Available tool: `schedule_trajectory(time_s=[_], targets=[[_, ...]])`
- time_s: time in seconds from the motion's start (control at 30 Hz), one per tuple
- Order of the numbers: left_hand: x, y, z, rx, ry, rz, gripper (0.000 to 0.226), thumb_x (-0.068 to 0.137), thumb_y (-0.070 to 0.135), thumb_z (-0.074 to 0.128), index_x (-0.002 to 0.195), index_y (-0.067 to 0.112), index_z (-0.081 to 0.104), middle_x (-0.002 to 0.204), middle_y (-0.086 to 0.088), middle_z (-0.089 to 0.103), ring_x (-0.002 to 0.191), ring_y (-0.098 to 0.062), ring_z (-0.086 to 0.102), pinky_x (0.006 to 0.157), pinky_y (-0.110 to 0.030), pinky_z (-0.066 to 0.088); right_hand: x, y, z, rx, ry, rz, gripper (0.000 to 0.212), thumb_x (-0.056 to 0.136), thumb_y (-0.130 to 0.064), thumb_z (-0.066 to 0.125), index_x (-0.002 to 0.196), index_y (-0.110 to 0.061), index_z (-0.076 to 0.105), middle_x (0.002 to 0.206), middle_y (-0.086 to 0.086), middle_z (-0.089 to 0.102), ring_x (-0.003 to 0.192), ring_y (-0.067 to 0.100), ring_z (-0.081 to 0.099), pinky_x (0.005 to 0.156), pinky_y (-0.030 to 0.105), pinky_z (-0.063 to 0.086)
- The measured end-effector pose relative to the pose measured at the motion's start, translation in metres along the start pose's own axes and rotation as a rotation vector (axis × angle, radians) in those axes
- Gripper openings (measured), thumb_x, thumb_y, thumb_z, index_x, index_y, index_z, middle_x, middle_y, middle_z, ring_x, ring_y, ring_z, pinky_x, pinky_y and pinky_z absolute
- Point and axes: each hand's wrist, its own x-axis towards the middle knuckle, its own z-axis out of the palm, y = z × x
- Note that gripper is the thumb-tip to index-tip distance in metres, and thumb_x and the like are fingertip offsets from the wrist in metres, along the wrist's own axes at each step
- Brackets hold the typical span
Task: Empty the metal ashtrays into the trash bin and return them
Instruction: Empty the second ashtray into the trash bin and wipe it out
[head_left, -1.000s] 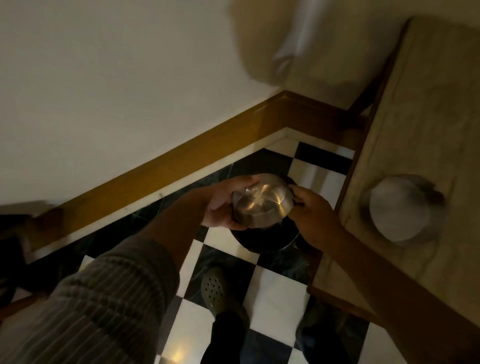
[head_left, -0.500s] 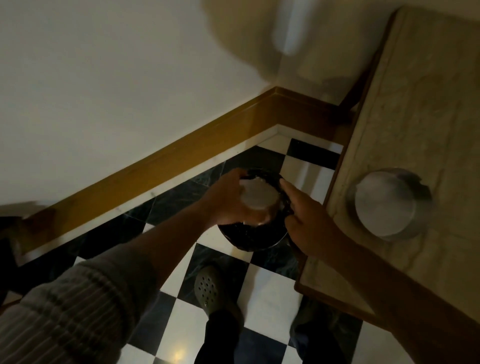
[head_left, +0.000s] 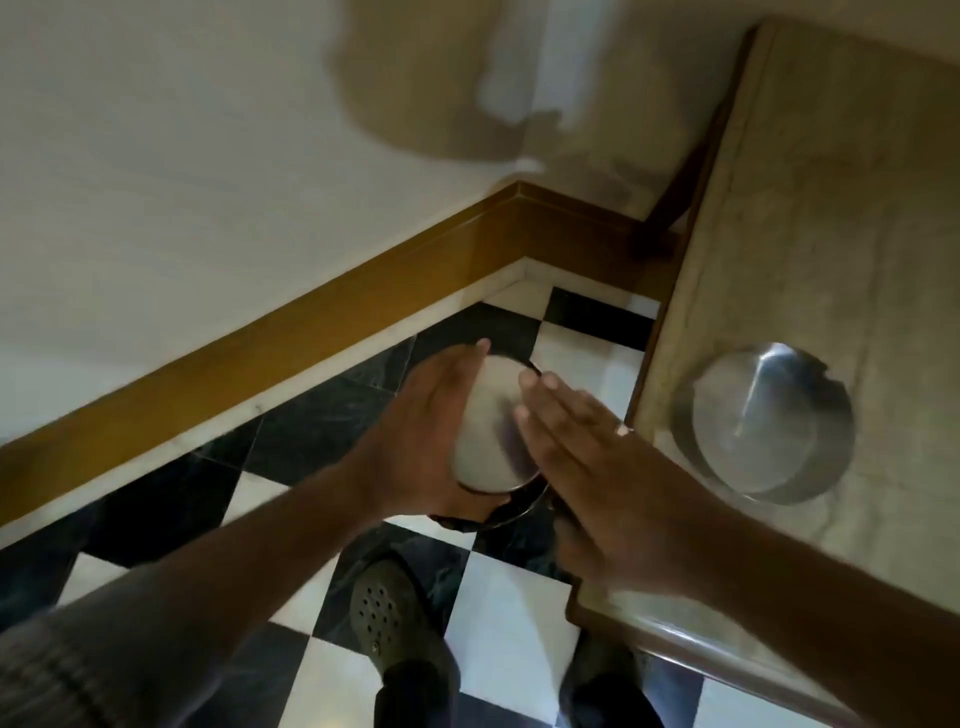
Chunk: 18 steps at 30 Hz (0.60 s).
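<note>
My left hand grips a round metal ashtray, turned bottom-up over the dark trash bin, which is mostly hidden below it on the floor. My right hand is flat with fingers straight, its palm against the ashtray's upturned base. A second metal ashtray rests on the marble table to the right, near the table's left edge.
The bin stands in a room corner on a black and white checkered floor, between the wooden skirting and the table's left side. My shoe is just below the bin.
The ashtray was held open side up a second ago; my left hand has flipped it bottom-up over the bin. My right hand let go of its rim and now lies flat on its base.
</note>
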Motion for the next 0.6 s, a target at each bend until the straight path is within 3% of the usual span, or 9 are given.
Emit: schedule_trajectory(time_s=[0.13,0.17,0.23,0.3,0.43,0.47,0.53,0.6], targets=[[-0.003,-0.003,-0.009,-0.002,-0.006,-0.022,0.136,0.053,0.068,0.085,0.153,0.004,0.018,0.153,-0.018,0.041,0.136,-0.028,0.043,0.104,-0.039,0.046,-0.003,0.003,-0.023,-0.012,0.332,0.005,0.086,0.079,-0.033,0.06,0.145,0.001,0.016,0.155,0.024,0.01,0.148,0.035,0.004,0.12,0.048,0.016],[-0.003,-0.001,-0.01,-0.008,0.002,-0.017,0.136,0.053,0.068,0.085,0.153,0.003,0.019,0.152,-0.018,0.041,0.136,-0.026,0.043,0.104,-0.035,0.044,-0.002,0.003,-0.021,-0.02,0.285,-0.012,0.086,0.078,-0.038,0.059,0.144,0.0,0.018,0.154,0.025,0.013,0.147,0.035,0.004,0.119,0.05,0.019],[-0.003,0.001,-0.013,-0.018,-0.01,0.004,0.135,0.055,0.068,0.083,0.153,0.004,0.017,0.151,-0.018,0.042,0.134,-0.021,0.041,0.102,-0.03,0.042,0.002,0.004,-0.01,-0.057,0.01,-0.072,0.097,0.075,-0.056,0.055,0.148,-0.005,0.017,0.158,0.02,0.012,0.147,0.032,0.003,0.116,0.052,0.025],[-0.004,0.001,-0.012,-0.011,-0.05,0.036,0.134,0.054,0.066,0.084,0.152,0.006,0.016,0.15,-0.021,0.043,0.134,-0.023,0.042,0.102,-0.034,0.047,0.0,0.003,-0.004,-0.056,-0.112,-0.095,0.105,0.075,-0.071,0.049,0.151,-0.008,0.012,0.16,0.016,0.005,0.148,0.03,0.002,0.118,0.05,0.023],[-0.008,-0.004,-0.008,-0.001,-0.069,0.038,0.134,0.054,0.064,0.086,0.152,0.004,0.016,0.152,-0.023,0.042,0.137,-0.03,0.044,0.108,-0.039,0.045,0.002,0.001,-0.03,0.004,0.268,-0.053,0.114,0.073,-0.08,0.046,0.146,0.0,0.012,0.156,0.021,0.006,0.148,0.034,0.003,0.12,0.048,0.015],[-0.007,-0.001,-0.008,-0.024,-0.056,0.02,0.134,0.055,0.066,0.084,0.152,0.005,0.015,0.153,-0.021,0.041,0.138,-0.027,0.043,0.109,-0.036,0.043,0.002,-0.001,-0.031,0.006,0.267,-0.037,0.117,0.071,-0.083,0.045,0.145,0.001,0.013,0.155,0.022,0.007,0.148,0.035,0.002,0.12,0.049,0.014],[-0.002,0.005,-0.007,-0.077,-0.034,-0.014,0.133,0.056,0.07,0.08,0.154,0.007,0.014,0.154,-0.018,0.039,0.139,-0.02,0.039,0.11,-0.03,0.042,0.004,-0.001,-0.023,-0.019,0.031,-0.053,0.124,0.064,-0.091,0.039,0.148,-0.003,0.011,0.158,0.019,0.002,0.148,0.034,0.0,0.119,0.052,0.016],[0.001,0.008,-0.004,-0.102,-0.058,-0.021,0.132,0.058,0.072,0.077,0.155,0.012,0.012,0.156,-0.017,0.037,0.139,-0.019,0.037,0.11,-0.034,0.044,0.004,-0.002,-0.013,-0.009,-0.172,-0.066,0.127,0.061,-0.094,0.035,0.151,-0.008,0.009,0.159,0.014,-0.002,0.148,0.031,-0.003,0.118,0.053,0.019]])
